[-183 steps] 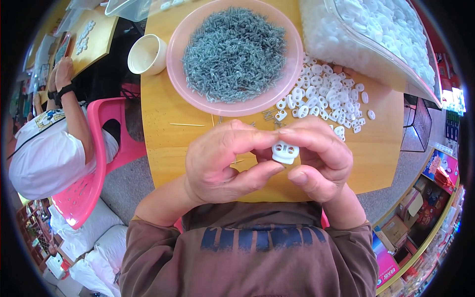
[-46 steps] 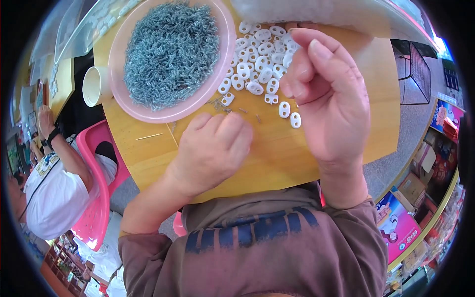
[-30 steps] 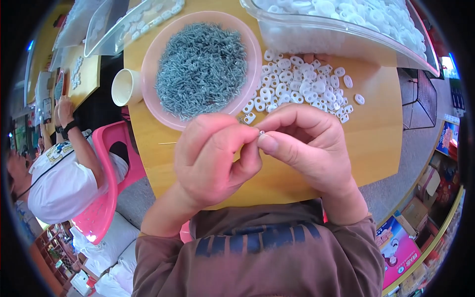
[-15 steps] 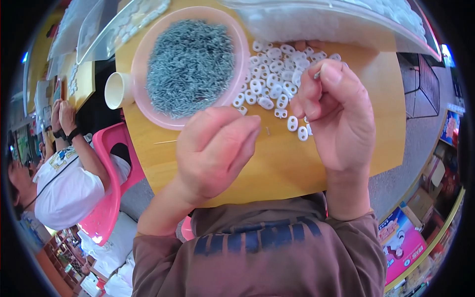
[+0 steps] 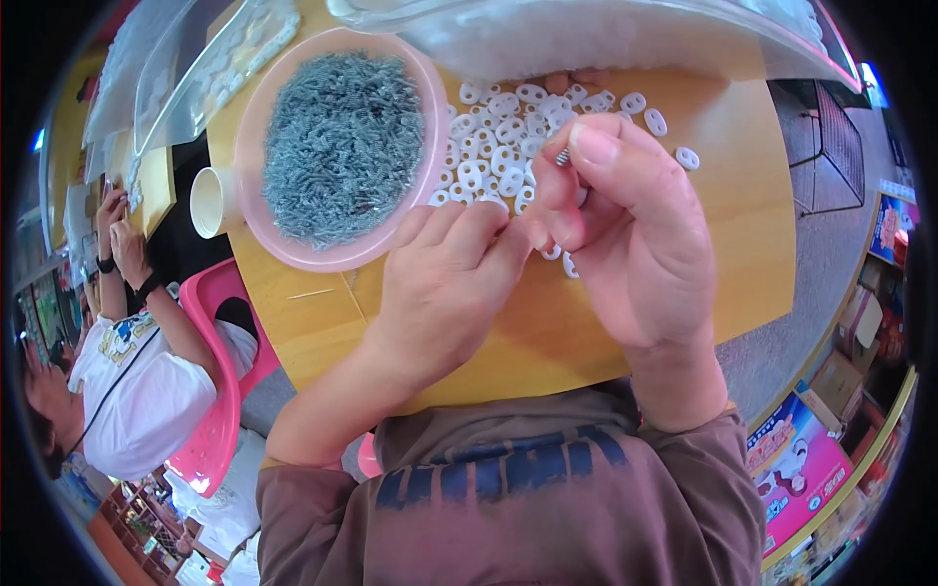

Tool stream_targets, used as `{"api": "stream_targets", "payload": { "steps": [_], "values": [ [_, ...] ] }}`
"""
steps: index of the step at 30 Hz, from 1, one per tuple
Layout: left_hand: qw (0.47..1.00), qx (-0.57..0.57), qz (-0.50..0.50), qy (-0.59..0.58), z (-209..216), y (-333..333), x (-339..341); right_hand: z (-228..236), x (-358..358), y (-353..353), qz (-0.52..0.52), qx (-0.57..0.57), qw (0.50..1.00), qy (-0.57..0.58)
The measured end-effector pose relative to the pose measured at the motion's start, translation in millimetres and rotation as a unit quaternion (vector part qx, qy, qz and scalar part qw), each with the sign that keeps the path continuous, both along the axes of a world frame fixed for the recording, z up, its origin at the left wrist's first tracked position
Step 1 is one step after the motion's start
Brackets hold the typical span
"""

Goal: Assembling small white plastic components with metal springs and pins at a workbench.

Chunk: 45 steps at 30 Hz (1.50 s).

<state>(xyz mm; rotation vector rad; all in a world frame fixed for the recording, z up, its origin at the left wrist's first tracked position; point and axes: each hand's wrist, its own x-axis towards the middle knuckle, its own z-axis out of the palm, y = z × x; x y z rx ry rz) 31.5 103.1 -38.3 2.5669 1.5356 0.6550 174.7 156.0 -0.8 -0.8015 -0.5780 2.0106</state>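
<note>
My right hand (image 5: 650, 239) is closed, with a small metal coil spring (image 5: 563, 157) pinched between its thumb and index finger. Beside it, my left hand (image 5: 440, 283) has its fingers bent and pressed together, their tips meeting the curled fingers of my right hand. Whatever the left fingers grip, if anything, is hidden. Just beyond both hands lies a loose pile of white oval plastic pieces (image 5: 510, 182), each with two holes. To the left stands a round pink basin (image 5: 250, 186) heaped with many small metal springs (image 5: 342, 146).
A cream cup (image 5: 208, 203) lies on its side by the basin. Thin sticks (image 5: 311, 293) rest on the wooden table (image 5: 576, 342). Clear plastic bins (image 5: 606, 34) line the far edge. At left, another person (image 5: 147, 391) sits on a pink chair (image 5: 230, 381).
My left hand has moved right, bringing its fingertips against my right hand. The spring in my right hand shows more clearly. The whole view has shifted slightly.
</note>
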Motion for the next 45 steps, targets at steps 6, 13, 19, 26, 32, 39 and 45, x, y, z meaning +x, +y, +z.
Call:
{"api": "stream_targets", "payload": {
  "steps": [6,13,19,26,32,39,45],
  "values": [
    [1.000,-0.028,0.011,-0.006,6,1,7,-3,2,-5,-0.012,-0.004,0.999,0.035],
    [0.998,-0.034,0.050,-0.002,10,-2,15,0,-3,-11,-0.003,0.020,0.999,-0.030],
    [0.994,-0.075,0.074,0.036,19,1,23,-1,0,-11,-0.013,0.040,0.999,-0.024],
    [0.990,-0.121,0.052,0.056,19,5,21,0,1,-11,-0.035,0.039,0.998,-0.021],
    [0.985,-0.143,0.039,-0.085,32,-9,1,-5,4,-11,-0.012,0.075,0.997,-0.011],
    [0.607,-0.345,0.123,-0.705,47,-25,-15,-4,-2,-19,0.041,0.104,0.994,-0.019],
    [0.572,-0.315,0.105,-0.750,49,-27,-12,-5,-12,-25,0.066,0.076,0.994,-0.040]
  ]
}}
